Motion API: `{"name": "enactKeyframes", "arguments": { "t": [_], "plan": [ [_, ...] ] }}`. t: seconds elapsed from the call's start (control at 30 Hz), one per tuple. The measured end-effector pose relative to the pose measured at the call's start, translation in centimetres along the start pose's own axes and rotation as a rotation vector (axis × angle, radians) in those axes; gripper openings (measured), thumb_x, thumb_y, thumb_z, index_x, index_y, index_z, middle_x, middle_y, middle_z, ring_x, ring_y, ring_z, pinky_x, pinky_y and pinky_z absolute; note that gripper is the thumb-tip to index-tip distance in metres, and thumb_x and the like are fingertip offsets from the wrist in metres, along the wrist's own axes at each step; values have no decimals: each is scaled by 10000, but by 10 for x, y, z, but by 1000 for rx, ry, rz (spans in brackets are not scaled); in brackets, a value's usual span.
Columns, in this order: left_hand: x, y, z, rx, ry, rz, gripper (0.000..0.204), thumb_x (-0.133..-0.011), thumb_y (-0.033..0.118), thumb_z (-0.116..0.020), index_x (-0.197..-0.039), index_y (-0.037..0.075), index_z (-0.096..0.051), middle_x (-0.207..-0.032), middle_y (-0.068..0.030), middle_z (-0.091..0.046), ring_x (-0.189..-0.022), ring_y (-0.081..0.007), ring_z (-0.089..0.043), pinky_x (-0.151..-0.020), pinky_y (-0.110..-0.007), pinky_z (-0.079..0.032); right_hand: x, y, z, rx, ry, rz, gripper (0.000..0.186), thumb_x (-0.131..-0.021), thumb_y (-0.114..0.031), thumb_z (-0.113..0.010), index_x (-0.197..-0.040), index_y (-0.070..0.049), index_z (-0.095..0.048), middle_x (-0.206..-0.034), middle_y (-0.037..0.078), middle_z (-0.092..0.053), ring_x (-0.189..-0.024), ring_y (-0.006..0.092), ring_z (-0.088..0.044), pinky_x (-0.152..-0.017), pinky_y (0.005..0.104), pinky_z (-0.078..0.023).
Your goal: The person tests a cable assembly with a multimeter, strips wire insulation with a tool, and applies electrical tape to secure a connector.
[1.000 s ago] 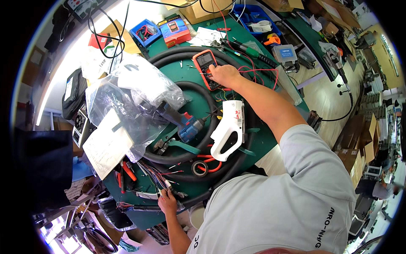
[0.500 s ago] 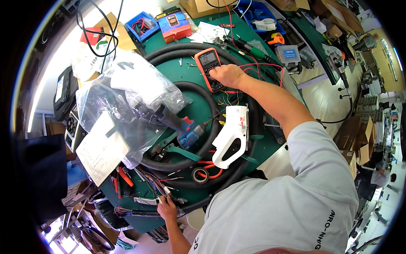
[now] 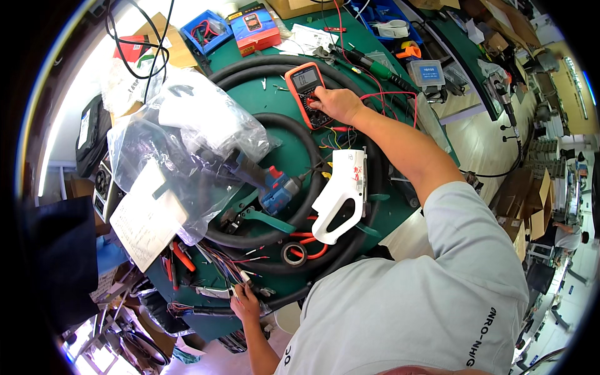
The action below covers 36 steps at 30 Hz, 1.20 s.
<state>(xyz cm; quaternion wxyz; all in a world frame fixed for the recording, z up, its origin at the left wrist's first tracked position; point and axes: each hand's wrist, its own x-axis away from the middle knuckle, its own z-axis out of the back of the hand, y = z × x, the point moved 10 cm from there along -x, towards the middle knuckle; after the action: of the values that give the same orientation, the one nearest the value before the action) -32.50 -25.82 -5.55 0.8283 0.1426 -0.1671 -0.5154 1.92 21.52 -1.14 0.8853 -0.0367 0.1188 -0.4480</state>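
**Right hand on the meter, left hand at the wire ends**

I see my right hand resting on the orange multimeter, fingers curled over its dial and lower face; the hand presses on it rather than closing around it. The multimeter lies flat on the green bench, just inside the far arc of the thick black coiled cable. Red test leads loop away from the meter beside my wrist. My left hand sits at the near edge of the coil, fingers pinched narrow on a bundle of thin coloured wires. The white charging-gun handle lies on the coil's right side, well nearer than the meter. A roll of black tape lies near the handle's lower end.
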Motion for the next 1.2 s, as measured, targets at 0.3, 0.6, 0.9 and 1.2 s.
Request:
{"name": "enactKeyframes", "arguments": {
  "t": [0.3, 0.6, 0.9, 1.2],
  "plan": [
    [-1, -2, -1, 3, -21, 10, 121, -932, 207, -563, -900, 93, -588, -765, -165, -632, -711, -400, -612, -618, -490, -464, 16, 5, 61, -179, 107, -205, 348, -916, -359, -634, -1097, -82, -524, -857, 147, -711, -812, 343, -689, -655, 457, -531],
    [-1, -5, -7, -55, -34, -15, 159, -952, 244, -533, -924, 92, -569, -778, -185, -636, -728, -419, -613, -628, -514, -467, 36, -14, 179, -276, 497, -268, 348, -971, -361, -583, -870, -29, -608, -668, 182, -612, -608, 362, -612, -524, 412, -441],
    [-4, -2, -6, -59, -60, 7, 235, -964, 301, -509, -986, 97, -624, -855, -197, -670, -786, -420, -634, -688, -520, -486, 72, -43, 332, -584, 705, -320, 323, -984, -294, -551, -932, 11, -642, -629, 102, -628, -503, 182, -606, -478, 323, -472],
    [-6, -8, -6, 48, -160, 108, 316, -965, 347, -471, -995, 88, -650, -866, -201, -672, -836, -408, -646, -740, -509, -507, 128, -165, 344, -1489, 269, 202, 386, -1059, -292, -412, -1223, 43, -510, -588, -69, -340, -488, 22, -309, -427, 180, -271]
  ]
}}
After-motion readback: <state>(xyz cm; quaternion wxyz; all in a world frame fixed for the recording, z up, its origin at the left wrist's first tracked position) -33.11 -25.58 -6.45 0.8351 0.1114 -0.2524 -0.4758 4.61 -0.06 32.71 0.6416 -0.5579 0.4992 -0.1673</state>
